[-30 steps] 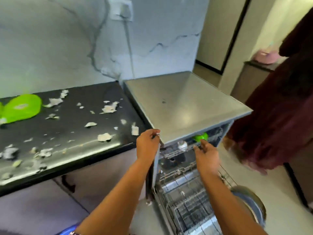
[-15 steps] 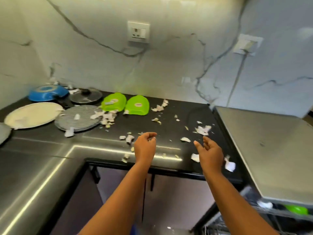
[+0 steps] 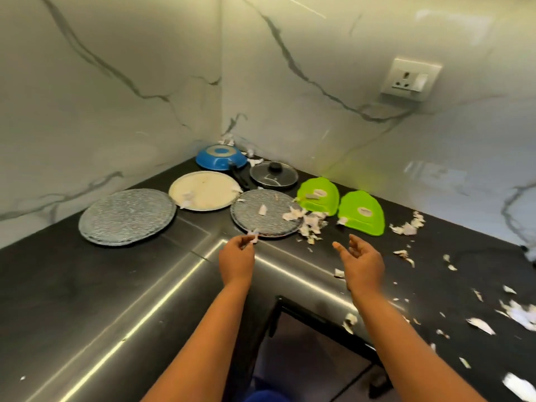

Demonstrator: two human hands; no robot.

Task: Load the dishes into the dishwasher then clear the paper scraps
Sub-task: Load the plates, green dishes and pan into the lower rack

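Note:
Dishes lie on the black corner counter: a grey speckled plate closest to me, a second grey plate to its left, a cream plate, an upturned blue pan, a glass lid and two green bowls turned upside down. Torn paper scraps are strewn over the plates and the counter's right side. My left hand hovers loosely curled, fingertips beside a scrap at the near plate's front rim. My right hand hangs with relaxed fingers, holding nothing. The dishwasher is out of view.
Marble walls meet in the corner behind the dishes, with a wall socket at the upper right. More scraps litter the counter's right edge. A dark cabinet opening lies below the counter between my arms.
My view has swung left from the open dishwasher to the corner counter. Both hands left the dishwasher rack and now reach over the counter toward the near grey plate.

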